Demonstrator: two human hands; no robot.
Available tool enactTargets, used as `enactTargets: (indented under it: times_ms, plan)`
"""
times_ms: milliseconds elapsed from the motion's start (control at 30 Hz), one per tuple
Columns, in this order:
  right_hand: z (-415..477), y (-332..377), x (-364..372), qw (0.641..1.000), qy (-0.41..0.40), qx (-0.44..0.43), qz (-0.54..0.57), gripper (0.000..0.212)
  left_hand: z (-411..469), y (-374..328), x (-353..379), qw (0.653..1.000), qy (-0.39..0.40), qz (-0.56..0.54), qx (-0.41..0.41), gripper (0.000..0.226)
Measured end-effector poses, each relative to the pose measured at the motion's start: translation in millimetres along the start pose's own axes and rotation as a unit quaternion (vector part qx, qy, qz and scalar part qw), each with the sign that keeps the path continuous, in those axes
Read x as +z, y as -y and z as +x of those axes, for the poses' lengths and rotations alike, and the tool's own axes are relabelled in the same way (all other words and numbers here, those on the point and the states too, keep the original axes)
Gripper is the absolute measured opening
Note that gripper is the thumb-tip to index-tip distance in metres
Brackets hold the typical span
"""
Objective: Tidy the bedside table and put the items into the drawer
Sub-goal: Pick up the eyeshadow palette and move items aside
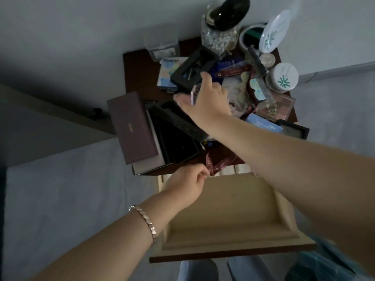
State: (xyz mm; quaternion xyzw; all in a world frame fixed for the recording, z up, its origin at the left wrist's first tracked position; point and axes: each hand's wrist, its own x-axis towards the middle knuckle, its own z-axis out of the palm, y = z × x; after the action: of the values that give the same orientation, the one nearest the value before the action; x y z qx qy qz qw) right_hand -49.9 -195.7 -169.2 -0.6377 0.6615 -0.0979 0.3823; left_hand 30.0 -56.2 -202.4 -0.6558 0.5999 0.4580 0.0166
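Note:
The dark wooden bedside table [138, 72] is crowded with boxes, jars and cards. Below it the beige drawer [227, 216] stands pulled out, its inside bare. My right hand [205, 100] reaches over the middle of the table and holds a small clear plastic piece [193, 94] between thumb and fingers, just beside a black frame box [192, 67]. My left hand [186, 185] is at the table's front edge and pinches the end of a dark red printed ribbon [218, 164] that hangs over the drawer's back.
A maroon long box [132, 126] lies on a stack of black boxes [176, 145] at the table's left front. A glass jar [220, 37] with a dark bottle, white round tins [283, 77], and a blue card [261, 124] fill the back and right. Grey floor surrounds the table.

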Motion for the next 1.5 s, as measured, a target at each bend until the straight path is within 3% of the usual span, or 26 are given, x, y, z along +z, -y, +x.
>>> enactTargets:
  times_ms: [67, 167, 267, 333, 367, 433, 467, 500, 600, 800, 933, 1000, 1067, 1133, 1200, 1233, 1333, 1400, 1467, 1500]
  plan:
    - [17, 8, 15, 0.999, 0.01, 0.039, 0.001, 0.069, -8, 14, -8, 0.998, -0.041, -0.043, -0.014, 0.025]
    - [24, 6, 26, 0.991, -0.029, 0.08, 0.106, 0.068, -19, 23, -14, 0.986, -0.089, -0.133, -0.038, 0.033]
    - [-5, 3, 15, 0.978, -0.085, 0.038, 0.186, 0.067, -26, 11, -23, 0.936, -0.169, -0.301, -0.073, 0.032]
    - [-39, 2, -2, 0.97, -0.119, -0.002, 0.214, 0.068, -26, -2, -34, 0.846, -0.229, -0.469, -0.106, 0.023]
    - [-57, -1, -9, 0.969, -0.128, -0.025, 0.209, 0.069, -25, -8, -39, 0.781, -0.228, -0.57, -0.116, 0.022]
    - [-91, -8, -17, 0.973, -0.102, -0.05, 0.202, 0.075, -24, -21, -45, 0.648, -0.168, -0.733, -0.115, 0.042]
    - [-105, -14, -18, 0.975, -0.077, -0.047, 0.203, 0.082, -25, -27, -46, 0.61, -0.133, -0.773, -0.11, 0.051]
    - [-117, -21, -17, 0.978, -0.055, -0.038, 0.198, 0.089, -27, -34, -45, 0.595, -0.097, -0.791, -0.104, 0.055]
    - [-142, -49, -10, 0.992, -0.038, -0.017, 0.122, 0.088, -28, -46, -27, 0.61, -0.016, -0.784, -0.115, 0.047]
    - [-163, -99, 0, 0.997, 0.046, 0.021, 0.056, 0.09, -34, -54, 16, 0.701, 0.106, -0.693, -0.133, 0.036]
    - [-171, -125, 7, 0.99, 0.117, 0.021, 0.072, 0.096, -29, -52, 38, 0.844, 0.063, -0.52, -0.117, 0.021]
    - [-174, -135, 11, 0.978, 0.131, 0.086, 0.136, 0.098, -26, -52, 46, 0.866, 0.038, -0.48, -0.138, 0.013]
    - [-174, -147, 14, 0.959, 0.131, 0.163, 0.192, 0.076, -21, -54, 54, 0.868, 0.037, -0.469, -0.159, 0.004]
    - [-175, -159, 15, 0.898, 0.156, 0.25, 0.325, 0.048, -15, -56, 62, 0.878, 0.043, -0.446, -0.169, 0.003]
    - [-174, -170, 19, 0.773, 0.162, 0.34, 0.511, 0.041, -7, -58, 71, 0.881, 0.037, -0.436, -0.182, 0.006]
    - [-172, -176, 21, 0.732, 0.143, 0.374, 0.551, 0.04, -5, -58, 74, 0.885, 0.031, -0.425, -0.19, 0.006]
    - [-155, -198, 32, 0.651, 0.018, 0.477, 0.59, 0.037, 6, -54, 84, 0.916, 0.014, -0.344, -0.203, 0.02]
    - [-137, -209, 39, 0.591, -0.049, 0.527, 0.609, 0.035, 10, -50, 86, 0.925, 0.022, -0.321, -0.203, 0.016]
    - [-115, -215, 43, 0.569, -0.097, 0.531, 0.62, 0.037, 12, -46, 84, 0.936, 0.031, -0.293, -0.195, 0.013]
    - [-102, -217, 47, 0.581, -0.11, 0.523, 0.615, 0.039, 15, -43, 83, 0.942, 0.027, -0.276, -0.188, 0.015]
